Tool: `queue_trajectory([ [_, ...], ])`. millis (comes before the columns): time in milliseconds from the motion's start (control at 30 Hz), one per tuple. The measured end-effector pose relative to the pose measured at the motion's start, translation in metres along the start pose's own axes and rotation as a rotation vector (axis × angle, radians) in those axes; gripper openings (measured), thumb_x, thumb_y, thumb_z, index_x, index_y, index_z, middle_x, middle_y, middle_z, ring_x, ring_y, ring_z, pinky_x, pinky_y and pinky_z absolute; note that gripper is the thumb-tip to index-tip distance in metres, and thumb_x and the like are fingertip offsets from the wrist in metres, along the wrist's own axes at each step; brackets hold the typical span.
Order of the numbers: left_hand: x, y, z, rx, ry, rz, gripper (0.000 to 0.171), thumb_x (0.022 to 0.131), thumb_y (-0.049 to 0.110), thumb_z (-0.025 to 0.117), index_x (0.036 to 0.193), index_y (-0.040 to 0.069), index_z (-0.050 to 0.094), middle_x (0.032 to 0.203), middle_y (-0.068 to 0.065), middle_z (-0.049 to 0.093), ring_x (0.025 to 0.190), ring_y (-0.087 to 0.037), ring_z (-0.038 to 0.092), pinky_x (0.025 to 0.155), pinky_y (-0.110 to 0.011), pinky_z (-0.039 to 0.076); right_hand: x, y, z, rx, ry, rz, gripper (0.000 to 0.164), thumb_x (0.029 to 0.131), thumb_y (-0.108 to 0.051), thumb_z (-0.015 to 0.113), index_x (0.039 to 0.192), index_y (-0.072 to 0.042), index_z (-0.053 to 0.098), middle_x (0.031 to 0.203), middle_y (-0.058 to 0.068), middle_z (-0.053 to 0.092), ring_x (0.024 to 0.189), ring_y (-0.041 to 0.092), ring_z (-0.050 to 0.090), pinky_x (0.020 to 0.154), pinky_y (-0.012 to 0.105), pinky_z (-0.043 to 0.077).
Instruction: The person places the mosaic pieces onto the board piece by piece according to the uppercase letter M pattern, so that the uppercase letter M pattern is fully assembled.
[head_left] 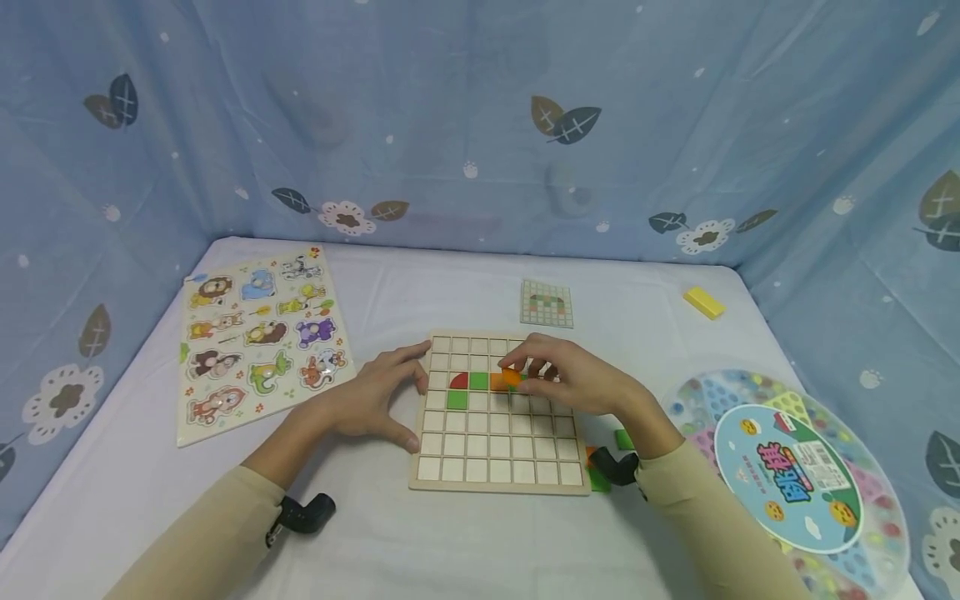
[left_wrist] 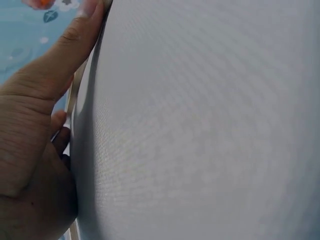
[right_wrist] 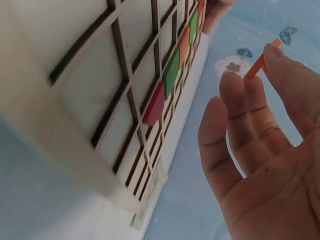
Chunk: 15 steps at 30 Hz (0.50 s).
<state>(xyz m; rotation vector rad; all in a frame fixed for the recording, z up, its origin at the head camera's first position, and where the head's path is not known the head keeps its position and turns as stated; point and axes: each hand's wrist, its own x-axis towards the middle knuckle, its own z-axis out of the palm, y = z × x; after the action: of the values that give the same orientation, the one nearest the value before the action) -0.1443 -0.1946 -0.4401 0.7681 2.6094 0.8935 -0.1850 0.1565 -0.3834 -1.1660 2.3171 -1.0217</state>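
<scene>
In the head view, the left hand, fingers spread, touches one square wooden grid board; the right hand pinches one thin orange tile above it.

The left wrist view shows one straight thumb.

In the right wrist view, five flat tiles line one row: two red, two green, one orange.

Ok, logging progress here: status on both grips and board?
Right grip pinches orange tile over board; left grip at board's left edge. Board partly filled. Nothing plainly in the way.
</scene>
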Motion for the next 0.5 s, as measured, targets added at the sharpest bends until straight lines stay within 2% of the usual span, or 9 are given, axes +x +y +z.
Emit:
queue_trajectory([
  [167,0.0,0.0,0.0,-0.005,-0.002,0.008,0.078,0.057,0.066,0.091,0.117,0.03,0.054,0.173,-0.002,0.013,0.157,-0.037,0.015,0.121,-0.067,0.016,0.011,-0.002,0.006,-0.013,-0.009,-0.036,0.035,0.099,-0.016,0.07,0.132,-0.012,0.065,0.118,-0.001,0.065,0.099,0.018,0.061,0.081,0.036,0.057],
  [300,0.001,0.0,-0.001,-0.002,0.001,0.008,0.077,0.058,0.066,0.091,0.116,0.031,0.055,0.173,-0.003,0.013,0.156,-0.038,0.016,0.12,-0.068,0.017,0.018,-0.006,0.011,-0.02,-0.023,-0.034,0.034,0.099,-0.018,0.07,0.132,-0.012,0.065,0.117,-0.004,0.064,0.096,0.016,0.06,0.078,0.035,0.057],
  [500,0.0,-0.002,0.0,-0.002,-0.001,0.009,0.076,0.058,0.065,0.091,0.116,0.031,0.054,0.173,-0.002,0.013,0.156,-0.036,0.016,0.12,-0.067,0.017,0.025,-0.008,0.021,-0.005,-0.051,-0.045,0.033,0.097,-0.014,0.072,0.129,-0.011,0.066,0.118,-0.003,0.065,0.096,0.016,0.058,0.081,0.034,0.057],
])
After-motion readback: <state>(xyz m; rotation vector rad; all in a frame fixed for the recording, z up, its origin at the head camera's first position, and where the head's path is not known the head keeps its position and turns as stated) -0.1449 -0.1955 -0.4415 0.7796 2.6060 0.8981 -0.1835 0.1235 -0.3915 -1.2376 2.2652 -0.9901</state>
